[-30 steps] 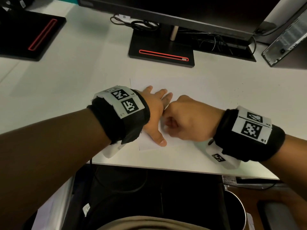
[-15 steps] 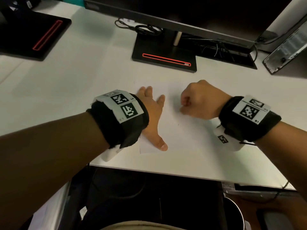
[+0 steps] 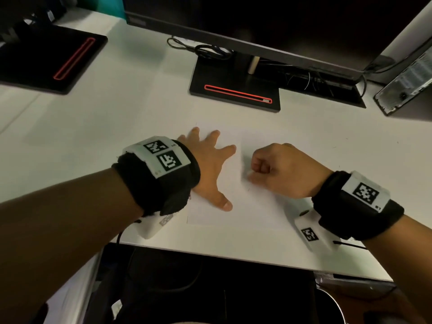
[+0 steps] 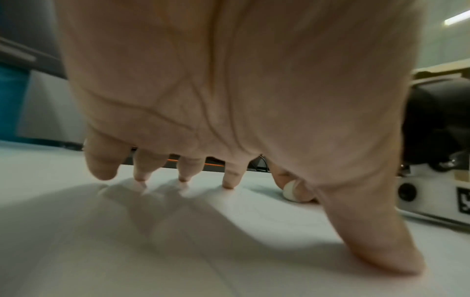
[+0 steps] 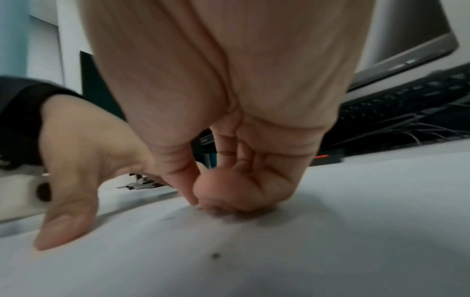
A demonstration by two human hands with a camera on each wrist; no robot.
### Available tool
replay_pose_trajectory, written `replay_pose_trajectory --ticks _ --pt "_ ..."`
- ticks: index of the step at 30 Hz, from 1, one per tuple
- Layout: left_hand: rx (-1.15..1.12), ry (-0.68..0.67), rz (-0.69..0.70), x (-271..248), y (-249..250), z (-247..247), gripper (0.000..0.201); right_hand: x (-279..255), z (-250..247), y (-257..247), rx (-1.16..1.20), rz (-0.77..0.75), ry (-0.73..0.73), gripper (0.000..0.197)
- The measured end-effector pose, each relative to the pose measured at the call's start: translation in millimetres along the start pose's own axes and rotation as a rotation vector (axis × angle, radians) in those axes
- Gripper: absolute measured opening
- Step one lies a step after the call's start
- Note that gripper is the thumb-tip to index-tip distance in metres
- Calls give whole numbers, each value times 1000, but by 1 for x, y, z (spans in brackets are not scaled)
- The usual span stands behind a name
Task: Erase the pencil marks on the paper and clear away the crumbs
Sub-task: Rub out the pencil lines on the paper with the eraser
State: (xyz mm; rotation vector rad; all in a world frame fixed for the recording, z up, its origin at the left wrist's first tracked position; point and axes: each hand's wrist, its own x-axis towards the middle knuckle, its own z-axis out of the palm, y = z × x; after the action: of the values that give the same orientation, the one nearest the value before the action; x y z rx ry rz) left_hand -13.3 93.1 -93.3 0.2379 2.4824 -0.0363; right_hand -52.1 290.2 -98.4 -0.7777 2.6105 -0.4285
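Observation:
A white sheet of paper [image 3: 252,206] lies on the white desk [image 3: 93,136] near its front edge. My left hand [image 3: 210,164] is spread flat on the sheet's left part, fingertips [image 4: 229,183] and thumb pressing down. To the right, my right hand [image 3: 257,170] is curled into a fist with its knuckles low on the paper. It pinches a small white eraser [image 4: 289,193], whose tip shows below the fingers [image 3: 249,173]. A faint pencil mark [image 3: 248,190] and a dark crumb [image 5: 215,255] lie on the sheet near the fist. The left thumb [image 5: 63,221] rests flat.
A monitor stand with a red slot [image 3: 236,94] is behind the paper, under a wide screen. A second black base [image 3: 58,59] sits far left, cables [image 3: 205,51] at the back, a computer case [image 3: 406,83] far right. The desk's front edge [image 3: 233,253] is close.
My right fist moved off the left hand's fingers, up the sheet and to the right, then came back down the paper. The left hand stayed flat on the sheet.

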Motion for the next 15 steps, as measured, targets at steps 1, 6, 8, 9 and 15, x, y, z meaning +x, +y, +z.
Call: replay_pose_trajectory --ticks 1,6,8,9,15 --pt "16 11 0 1 -1 2 130 -1 2 -4 -14 -23 11 25" --pt "33 20 -10 2 -1 6 132 -12 17 -35 -74 -216 -140 23" --pt "38 8 -21 3 0 5 132 -3 9 -28 -121 -194 -125 23" --pt "36 2 -26 4 1 5 132 2 3 -23 -138 -157 -84 22" --pt "47 -6 -37 3 1 4 132 -9 13 -37 -171 -286 -142 22"
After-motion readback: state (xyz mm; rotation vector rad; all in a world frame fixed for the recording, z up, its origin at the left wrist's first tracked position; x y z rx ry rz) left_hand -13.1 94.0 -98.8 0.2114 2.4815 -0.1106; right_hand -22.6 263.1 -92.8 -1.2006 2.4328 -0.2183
